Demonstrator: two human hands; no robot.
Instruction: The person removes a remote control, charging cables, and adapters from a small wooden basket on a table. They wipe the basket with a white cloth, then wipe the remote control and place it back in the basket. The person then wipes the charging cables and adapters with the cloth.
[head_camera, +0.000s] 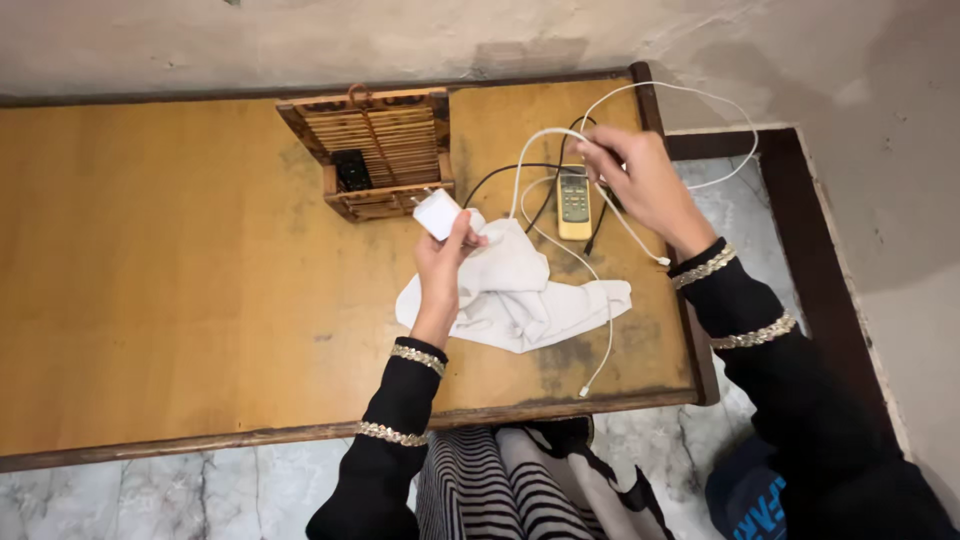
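Note:
My left hand (445, 262) holds a white charger block (437, 213) up above the wooden table (170, 280), just in front of a slatted wooden box (380, 150). My right hand (640, 180) is raised over the table's right end, pinching a white cable (545, 140) that loops around and trails down to a loose plug near the front edge. A crumpled white cloth (520, 295) lies under and between both hands. A small yellowish remote control (573, 203) rests beside my right hand, next to a black cable (500, 175).
The slatted box holds a small black object (352, 170). A plastered wall runs behind the table. Marble floor (720, 190) with a dark wooden border lies to the right. My striped clothing shows below the front edge.

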